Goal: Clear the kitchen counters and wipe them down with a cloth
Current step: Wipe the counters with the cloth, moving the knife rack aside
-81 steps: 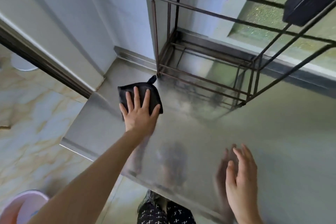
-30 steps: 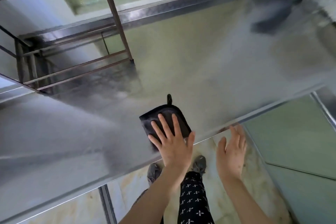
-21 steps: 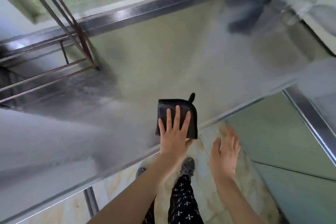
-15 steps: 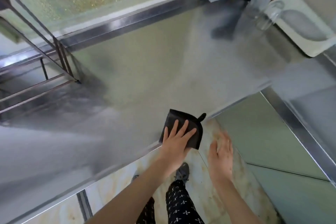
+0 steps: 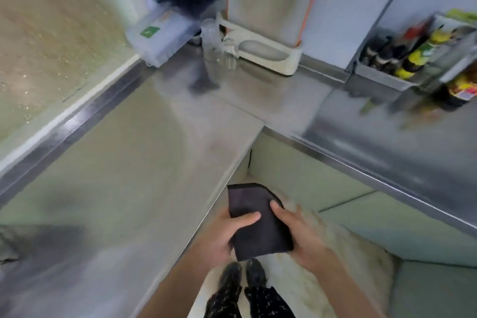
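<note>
Gripping the folded dark cloth [image 5: 258, 230] from both sides, the left hand [image 5: 219, 236] and right hand [image 5: 305, 236] clamp it with thumbs on top, just off the steel counter [image 5: 124, 175] edge, above the floor [image 5: 343, 261]. Farther back, a glass [image 5: 213, 44] stands in the corner.

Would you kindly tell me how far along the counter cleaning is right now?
Looks done: the near stretch of the steel counter lies bare. In hand: the left hand and right hand both hold the folded dark cloth off the counter, above the floor. Remaining: the corner holds clear glasses, a plastic box and a white cutting-board stand, and the right-hand run carries a rack of sauce bottles.
</note>
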A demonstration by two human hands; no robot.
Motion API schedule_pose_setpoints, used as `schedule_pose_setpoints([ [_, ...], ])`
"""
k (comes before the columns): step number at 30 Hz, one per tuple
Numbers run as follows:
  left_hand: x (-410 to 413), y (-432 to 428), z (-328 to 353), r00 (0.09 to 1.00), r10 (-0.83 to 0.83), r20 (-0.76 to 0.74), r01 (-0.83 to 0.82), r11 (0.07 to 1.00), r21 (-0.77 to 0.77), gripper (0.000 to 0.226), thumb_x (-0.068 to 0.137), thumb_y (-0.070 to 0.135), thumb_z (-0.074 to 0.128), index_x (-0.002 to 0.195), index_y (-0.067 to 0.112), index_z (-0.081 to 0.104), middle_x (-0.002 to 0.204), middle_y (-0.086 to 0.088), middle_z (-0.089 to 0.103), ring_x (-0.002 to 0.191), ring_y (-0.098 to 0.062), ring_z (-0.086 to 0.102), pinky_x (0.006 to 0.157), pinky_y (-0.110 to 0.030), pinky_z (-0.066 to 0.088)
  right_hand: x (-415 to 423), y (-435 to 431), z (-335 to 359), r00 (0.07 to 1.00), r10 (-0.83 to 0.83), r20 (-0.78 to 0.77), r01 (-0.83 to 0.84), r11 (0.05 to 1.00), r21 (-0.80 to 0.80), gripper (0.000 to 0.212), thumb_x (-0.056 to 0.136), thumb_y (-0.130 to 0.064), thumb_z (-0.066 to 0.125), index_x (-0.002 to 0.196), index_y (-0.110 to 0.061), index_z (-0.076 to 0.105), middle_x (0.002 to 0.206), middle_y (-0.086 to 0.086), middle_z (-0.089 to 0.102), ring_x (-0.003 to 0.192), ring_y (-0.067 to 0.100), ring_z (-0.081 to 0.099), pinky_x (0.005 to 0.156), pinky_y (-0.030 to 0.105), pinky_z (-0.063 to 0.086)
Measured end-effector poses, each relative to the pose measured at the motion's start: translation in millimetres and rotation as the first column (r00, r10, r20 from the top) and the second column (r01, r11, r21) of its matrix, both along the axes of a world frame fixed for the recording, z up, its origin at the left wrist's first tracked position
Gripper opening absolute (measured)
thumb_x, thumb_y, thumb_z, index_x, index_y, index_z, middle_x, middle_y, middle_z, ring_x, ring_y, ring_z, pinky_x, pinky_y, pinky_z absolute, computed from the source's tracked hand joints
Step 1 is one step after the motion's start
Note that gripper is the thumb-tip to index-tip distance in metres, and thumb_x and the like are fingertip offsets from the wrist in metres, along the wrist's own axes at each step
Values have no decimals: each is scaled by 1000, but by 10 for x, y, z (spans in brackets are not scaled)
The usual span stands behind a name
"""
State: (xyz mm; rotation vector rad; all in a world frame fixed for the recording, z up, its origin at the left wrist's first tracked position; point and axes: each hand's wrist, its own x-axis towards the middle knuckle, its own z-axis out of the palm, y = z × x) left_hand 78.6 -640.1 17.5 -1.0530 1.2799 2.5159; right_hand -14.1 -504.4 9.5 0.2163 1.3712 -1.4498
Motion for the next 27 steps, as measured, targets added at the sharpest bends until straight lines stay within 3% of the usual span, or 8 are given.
schedule_pose_setpoints([
  [3,-267,130,21,987,-158,34,161,982,-99,28,77,-2,68,102,11,67,98,-10,72,92,-23,69,78,-36,55,10,310,24,974,-212,-75,211,977,-27,34,85,-23,63,113,-4,64,107,13,70,99,27,67,81,37,54],
  [5,-461,286,-16,954,-292,67,299,921,-249,25,78,4,70,101,13,67,95,-7,73,88,-21,69,75,-35,56,67,563,47,891,-418,-178,418,908,-39,31,84,-12,65,113,-5,62,104,13,71,95,27,68,74,34,55],
  [9,-822,817,-64,828,-545,133,533,691,-489,24,73,23,78,93,23,64,94,-2,72,86,-16,68,79,-38,55,234,1157,100,642,-697,-320,737,676,6,23,82,-6,68,104,-7,62,98,12,72,88,29,69,76,43,57],
  [12,-964,1402,0,713,-699,54,656,638,-403,18,80,11,70,96,15,63,90,-2,71,74,-9,68,57,-24,52,394,1690,61,453,-780,-432,882,464,86,22,80,-13,72,88,1,56,90,25,65,75,29,63,70,41,51],
  [16,-1107,2251,65,507,-862,-9,788,468,-400,17,81,9,68,96,16,63,89,1,70,74,-5,66,53,-23,49,582,2433,101,244,-797,-553,968,234,91,13,79,-11,72,82,-6,61,84,17,67,75,23,61,72,39,49],
  [21,-1379,3431,97,296,-955,-33,831,274,-484,20,81,7,68,97,16,61,96,-8,66,69,-4,62,53,-22,48,643,3508,150,83,-795,-600,997,70,45,12,79,-10,72,86,-9,62,82,5,71,80,19,66,72,36,51],
  [24,-1550,4122,59,235,-971,-30,826,216,-521,18,81,3,68,95,12,60,89,-10,66,65,-6,60,51,-22,47,549,4138,45,45,-807,-588,999,28,38,13,78,-8,73,86,-7,62,81,5,71,80,20,67,70,32,51],
  [27,-1718,4761,-32,235,-972,12,807,188,-560,17,78,1,69,88,12,61,78,-2,65,61,-5,59,51,-20,44,463,4718,-55,37,-865,-500,999,23,35,25,73,-1,76,91,-5,60,88,11,70,80,21,66,73,32,49],
])
